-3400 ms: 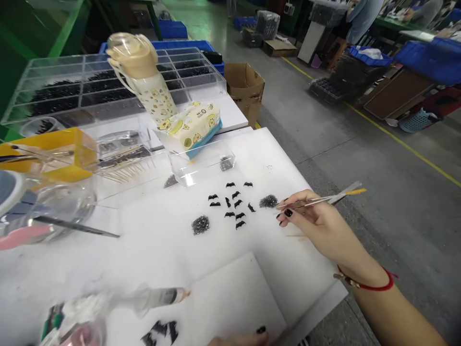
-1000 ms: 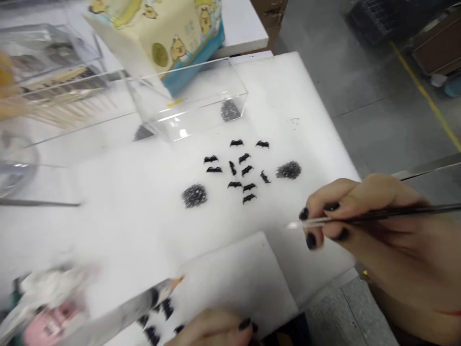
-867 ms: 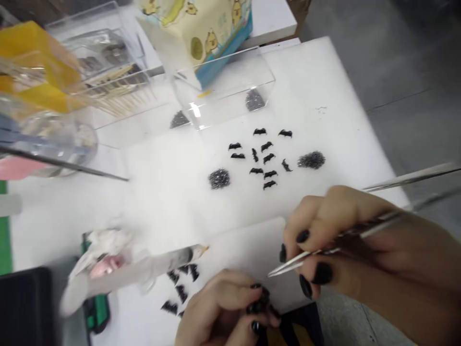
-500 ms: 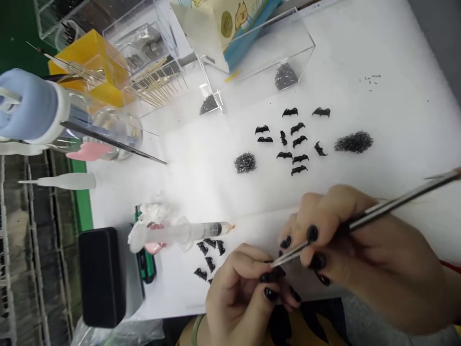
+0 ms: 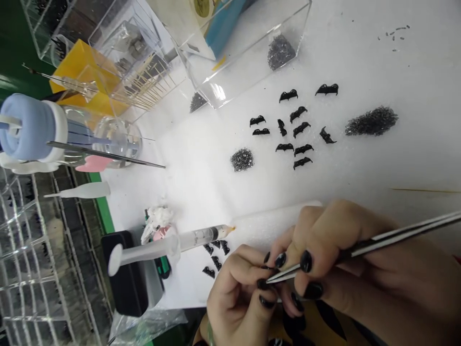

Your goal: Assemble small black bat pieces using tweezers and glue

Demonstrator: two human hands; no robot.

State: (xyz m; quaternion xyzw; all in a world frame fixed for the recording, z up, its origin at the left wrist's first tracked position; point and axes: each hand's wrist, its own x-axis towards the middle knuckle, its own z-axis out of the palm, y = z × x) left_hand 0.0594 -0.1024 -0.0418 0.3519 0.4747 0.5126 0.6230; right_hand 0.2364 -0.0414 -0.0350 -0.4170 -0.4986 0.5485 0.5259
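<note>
My left hand (image 5: 239, 293) is closed, pinching a small black piece (image 5: 264, 283) between thumb and fingers. Its shape is mostly hidden, and dark nails beside it make its outline hard to tell. My right hand (image 5: 345, 250) is closed around metal tweezers (image 5: 382, 240), whose tips meet at the small black piece. Above my hands, several black bat-shaped pieces (image 5: 302, 150) lie scattered on the white table (image 5: 201, 182). More bat-shaped pieces (image 5: 216, 262) lie left of my left hand, close to a syringe (image 5: 201, 238) with an amber tip.
Piles of tiny dark beads (image 5: 242, 159) lie on the table. A clear acrylic box (image 5: 252, 62) stands at the back. Left are a blue-capped bottle (image 5: 29, 127), second tweezers (image 5: 108, 154), a white squeeze bottle (image 5: 84, 190), a black case (image 5: 124, 274) and crumpled tissue (image 5: 157, 218).
The camera view has shifted and tilted. My right hand has come closer to the left, and the tweezer tips have moved slightly down and left against the small black piece.
</note>
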